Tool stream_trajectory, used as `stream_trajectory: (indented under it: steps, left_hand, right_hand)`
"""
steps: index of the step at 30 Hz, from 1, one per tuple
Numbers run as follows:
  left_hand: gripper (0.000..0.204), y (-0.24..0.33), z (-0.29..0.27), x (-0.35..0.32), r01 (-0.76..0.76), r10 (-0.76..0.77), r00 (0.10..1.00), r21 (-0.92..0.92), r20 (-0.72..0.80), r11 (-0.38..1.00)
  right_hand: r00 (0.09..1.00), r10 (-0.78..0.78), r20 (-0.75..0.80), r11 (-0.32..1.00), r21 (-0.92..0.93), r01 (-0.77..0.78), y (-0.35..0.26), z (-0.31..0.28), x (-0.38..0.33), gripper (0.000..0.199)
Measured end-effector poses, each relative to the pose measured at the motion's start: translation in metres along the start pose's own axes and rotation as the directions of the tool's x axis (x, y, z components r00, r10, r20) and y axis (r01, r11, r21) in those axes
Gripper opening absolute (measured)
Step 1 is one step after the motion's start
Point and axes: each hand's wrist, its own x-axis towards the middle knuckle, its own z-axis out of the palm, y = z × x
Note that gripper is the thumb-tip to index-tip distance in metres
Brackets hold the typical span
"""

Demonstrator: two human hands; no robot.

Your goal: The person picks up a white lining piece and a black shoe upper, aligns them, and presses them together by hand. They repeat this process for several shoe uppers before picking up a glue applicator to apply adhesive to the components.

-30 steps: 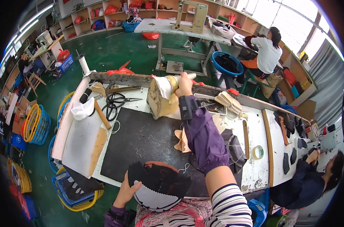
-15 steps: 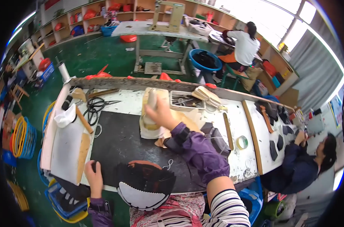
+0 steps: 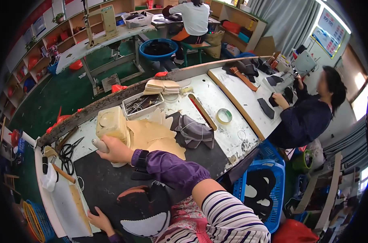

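My right hand (image 3: 118, 150) is closed round a pale, thick, rounded handle (image 3: 99, 145). The tool's other end is hidden below the hand. Just beyond stands a boxy, yellow-stained container (image 3: 111, 123), beside tan flat sheets (image 3: 149, 135). My left hand (image 3: 101, 220) rests with its fingers apart at the near left edge of the black mat (image 3: 97, 178). Between my arms, at the near edge, lie black shaped pieces (image 3: 151, 198) with a white, curved piece (image 3: 145, 224) and a reddish-brown edge.
Scissors (image 3: 68, 156) lie at left. A tray of small tools (image 3: 143, 104), a bundle of tan pieces (image 3: 161, 86), tied grey pieces (image 3: 196, 131) and a tape roll (image 3: 224, 116) lie beyond. A co-worker (image 3: 307, 109) sits right. A blue basket (image 3: 279, 190) stands at near right.
The view has swung to the right. My right hand, gripping the handle, has come away from the container toward me. My left hand's fingers have spread.
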Motion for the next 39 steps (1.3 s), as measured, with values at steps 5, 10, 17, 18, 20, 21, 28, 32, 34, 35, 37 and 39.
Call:
stream_trajectory:
  steps: [5, 10, 17, 18, 20, 21, 28, 32, 34, 35, 37, 39]
  left_hand:
    - [0.040, 0.018, -0.024, -0.029, 0.105, -0.107, 0.994, 0.039, 0.038, 0.994]
    - [0.035, -0.005, -0.022, -0.031, 0.000, 0.021, 0.998, -0.377, 0.052, 0.926]
    - [0.033, 0.036, -0.066, -0.043, 0.108, 0.189, 0.886, -0.585, 0.423, 0.804]
    - [0.038, 0.052, -0.082, -0.046, 0.318, 0.190, 0.793, -0.660, 0.579, 0.681]
    - [0.044, 0.077, -0.104, -0.059, 0.525, 0.207, 0.683, -0.668, 0.701, 0.528]
    - [0.052, 0.089, -0.113, -0.069, 0.462, 0.211, 0.712, -0.672, 0.670, 0.579]
    - [0.087, 0.106, -0.094, -0.077, 0.366, 0.200, 0.762, -0.665, 0.616, 0.651]
    - [0.077, 0.121, -0.092, -0.066, 0.279, 0.250, 0.788, -0.689, 0.562, 0.669]
    - [0.076, 0.123, -0.090, -0.067, 0.312, 0.242, 0.777, -0.690, 0.581, 0.654]
    - [0.076, 0.123, -0.089, -0.064, 0.323, 0.249, 0.766, -0.691, 0.592, 0.647]
    - [0.075, 0.125, -0.090, -0.063, 0.322, 0.250, 0.770, -0.696, 0.587, 0.642]
    - [0.073, 0.125, -0.091, -0.064, 0.324, 0.242, 0.777, -0.699, 0.581, 0.637]
  right_hand:
    - [0.968, -0.244, -0.063, 0.950, -0.218, 0.225, -0.021, -0.031, -0.018, 0.047]
    - [0.993, -0.063, -0.101, 0.647, -0.761, -0.036, -0.017, -0.172, -0.061, 0.041]
    - [0.898, 0.249, -0.363, 0.578, -0.688, -0.439, 0.016, -0.269, -0.175, 0.063]
    - [0.902, 0.256, -0.348, 0.579, -0.692, -0.431, 0.012, -0.275, -0.186, 0.063]
    - [0.764, 0.365, -0.533, 0.417, -0.640, -0.646, -0.006, -0.275, -0.195, 0.063]
    - [0.772, 0.370, -0.517, 0.424, -0.645, -0.636, -0.013, -0.267, -0.196, 0.063]
    - [0.986, 0.145, -0.077, 0.711, -0.686, -0.158, -0.035, -0.183, -0.137, 0.065]
    - [0.951, -0.055, 0.304, 0.574, -0.770, 0.279, -0.029, -0.107, -0.105, 0.063]
    - [0.897, -0.138, 0.419, 0.520, -0.740, 0.426, -0.008, -0.100, -0.105, 0.059]
    - [0.899, -0.097, 0.427, 0.452, -0.786, 0.422, 0.011, -0.100, -0.107, 0.054]
    - [0.898, -0.008, 0.440, 0.312, -0.852, 0.420, 0.032, -0.098, -0.107, 0.046]
    - [0.920, 0.018, 0.390, 0.246, -0.894, 0.375, 0.036, -0.109, -0.105, 0.044]
